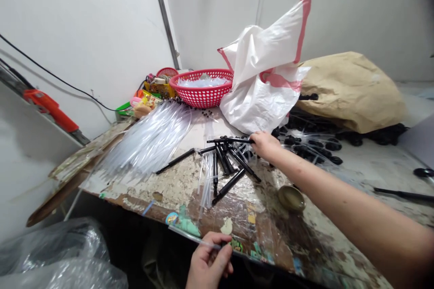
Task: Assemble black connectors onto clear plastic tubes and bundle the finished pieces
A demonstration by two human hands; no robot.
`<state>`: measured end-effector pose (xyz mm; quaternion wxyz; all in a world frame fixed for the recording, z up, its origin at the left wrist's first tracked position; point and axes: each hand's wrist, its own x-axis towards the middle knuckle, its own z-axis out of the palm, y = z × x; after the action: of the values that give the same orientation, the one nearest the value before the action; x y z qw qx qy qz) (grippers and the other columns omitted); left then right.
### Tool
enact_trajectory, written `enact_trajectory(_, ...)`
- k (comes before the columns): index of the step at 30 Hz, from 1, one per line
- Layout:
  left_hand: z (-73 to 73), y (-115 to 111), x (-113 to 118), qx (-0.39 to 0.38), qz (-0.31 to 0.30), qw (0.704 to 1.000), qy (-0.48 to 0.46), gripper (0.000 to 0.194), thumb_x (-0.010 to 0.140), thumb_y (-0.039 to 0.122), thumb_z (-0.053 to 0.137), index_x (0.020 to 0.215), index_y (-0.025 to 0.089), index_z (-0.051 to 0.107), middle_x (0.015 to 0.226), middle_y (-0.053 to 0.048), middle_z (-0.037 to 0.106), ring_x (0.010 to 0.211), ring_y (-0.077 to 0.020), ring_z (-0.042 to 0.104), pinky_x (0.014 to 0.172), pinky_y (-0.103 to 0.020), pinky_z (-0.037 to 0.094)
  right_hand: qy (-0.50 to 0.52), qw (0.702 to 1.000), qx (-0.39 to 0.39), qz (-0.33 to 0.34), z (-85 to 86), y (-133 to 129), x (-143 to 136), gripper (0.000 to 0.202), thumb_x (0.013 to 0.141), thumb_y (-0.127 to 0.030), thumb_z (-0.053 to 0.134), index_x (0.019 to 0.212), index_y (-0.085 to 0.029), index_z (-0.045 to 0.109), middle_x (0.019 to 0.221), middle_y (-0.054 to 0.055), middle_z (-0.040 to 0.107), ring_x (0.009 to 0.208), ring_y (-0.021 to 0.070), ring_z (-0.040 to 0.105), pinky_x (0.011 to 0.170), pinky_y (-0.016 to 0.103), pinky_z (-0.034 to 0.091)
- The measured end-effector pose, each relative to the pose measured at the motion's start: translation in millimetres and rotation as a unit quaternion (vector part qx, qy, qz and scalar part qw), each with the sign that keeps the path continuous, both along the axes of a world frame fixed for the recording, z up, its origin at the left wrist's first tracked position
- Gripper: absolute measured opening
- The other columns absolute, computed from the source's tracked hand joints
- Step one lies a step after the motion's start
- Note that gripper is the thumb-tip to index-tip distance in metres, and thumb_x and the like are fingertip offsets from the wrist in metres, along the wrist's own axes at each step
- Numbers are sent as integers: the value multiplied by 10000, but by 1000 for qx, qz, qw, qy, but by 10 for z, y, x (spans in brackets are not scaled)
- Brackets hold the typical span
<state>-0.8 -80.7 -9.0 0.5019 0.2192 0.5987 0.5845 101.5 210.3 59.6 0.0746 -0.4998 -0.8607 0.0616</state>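
My left hand (209, 262) is at the table's front edge, thumb and fingers closed on a thin clear plastic tube (190, 237). The tube points up and left, and a small dark bit shows by the fingertips. My right hand (266, 144) reaches across to the pile of black tubes (222, 158) in the middle of the table. Its fingers are closed at the right end of one black tube (233, 140) lying across the top of the pile. Several loose clear tubes (206, 185) lie beneath and beside the black ones.
A big bundle of clear tubes (149, 140) lies on the left. Behind stand a red basket (203, 95), a white plastic bag (261, 90) and a brown paper sack (352, 95). A small round dish (291, 198) sits under my right forearm. Black parts (315, 144) spread rightward.
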Motion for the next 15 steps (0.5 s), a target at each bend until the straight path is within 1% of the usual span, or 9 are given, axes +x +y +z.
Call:
enact_trajectory(2, 17, -4, -14, -7, -10, 1000, 3, 382, 633, 490, 715, 810, 153, 687, 509, 23, 564, 447, -79, 488, 469, -198, 363, 8, 1000, -6, -25, 101, 26, 105, 192, 793, -206, 536, 963, -174, 619, 991, 105, 632, 967, 249, 545, 771, 303, 428)
enact_trajectory(3, 26, -7, -21, -12, -18, 1000, 1, 367, 656, 471, 706, 834, 150, 687, 511, 20, 571, 461, -81, 493, 483, -199, 370, 11, 999, -12, -39, 153, 28, 173, 248, 795, -232, 538, 1029, -170, 584, 942, 98, 641, 888, 235, 570, 725, 301, 434)
enact_trajectory(4, 34, -9, -26, -15, -27, 1000, -6, 355, 679, 452, 695, 862, 147, 685, 510, 17, 578, 476, -84, 497, 498, -199, 374, 26, 998, -21, -56, 202, 19, 250, 315, 791, -247, 540, 1095, -166, 539, 868, 80, 647, 788, 214, 583, 671, 293, 433)
enact_trajectory(6, 51, -11, -28, -13, -31, 999, -28, 338, 709, 418, 682, 903, 142, 680, 527, 9, 596, 506, -87, 505, 517, -199, 375, 80, 993, -38, -81, 296, -40, 423, 418, 779, -242, 536, 1182, -176, 449, 709, 15, 624, 608, 160, 552, 577, 261, 407)
enact_trajectory(7, 61, -9, -24, -10, -25, 999, -42, 331, 716, 407, 680, 912, 140, 679, 538, 6, 603, 513, -87, 506, 519, -198, 371, 122, 987, -51, -88, 340, -88, 514, 412, 774, -224, 526, 1175, -190, 441, 652, -14, 598, 549, 135, 521, 544, 244, 388)
enact_trajectory(9, 85, -2, -4, -5, -3, 998, -68, 318, 722, 386, 681, 918, 135, 680, 544, 4, 606, 517, -85, 502, 514, -195, 363, 211, 969, -90, -89, 427, -211, 700, 296, 776, -197, 494, 1072, -202, 500, 599, -37, 551, 478, 93, 458, 492, 217, 349)
enact_trajectory(11, 116, 9, 27, 1, 16, 995, -95, 314, 717, 371, 690, 914, 126, 683, 549, 0, 604, 519, -83, 500, 507, -192, 356, 312, 934, -140, -108, 514, -348, 887, 176, 779, -186, 482, 932, -183, 571, 607, -21, 537, 460, 67, 428, 466, 206, 331)
enact_trajectory(13, 146, 16, 64, 9, 34, 992, -121, 317, 702, 367, 706, 900, 120, 687, 558, -3, 601, 524, -84, 502, 498, -188, 352, 427, 871, -191, -150, 595, -483, 1085, 143, 769, -177, 496, 842, -160, 618, 628, 9, 543, 478, 65, 442, 466, 212, 351)
enact_trajectory(15, 168, 15, 103, 18, 44, 988, -144, 318, 691, 365, 717, 889, 118, 690, 569, -3, 597, 528, -80, 503, 495, -182, 353, 510, 810, -229, -178, 659, -612, 1309, 163, 763, -188, 516, 847, -159, 653, 664, 39, 559, 523, 83, 483, 490, 237, 402)
